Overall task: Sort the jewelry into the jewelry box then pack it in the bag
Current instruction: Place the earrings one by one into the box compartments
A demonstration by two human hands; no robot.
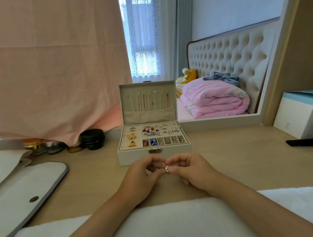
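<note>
A white jewelry box (136,157) stands open on the wooden table, its lid upright with thin chains hanging inside. Its tray holds several brooches, earrings and rings in compartments. Just in front of the box, my left hand (140,178) and my right hand (192,170) meet at the fingertips. Between them is a small pearl earring (167,169), pinched by fingers of both hands. A white bag (12,189) with grey trim and a dark snap button lies flat at the left.
Several jars and a black pot (92,139) stand at the back left under a pink cloth. A white and blue carton (306,112) and a black phone (309,142) sit at the right. A white towel (171,226) lies along the near edge. A mirror stands behind.
</note>
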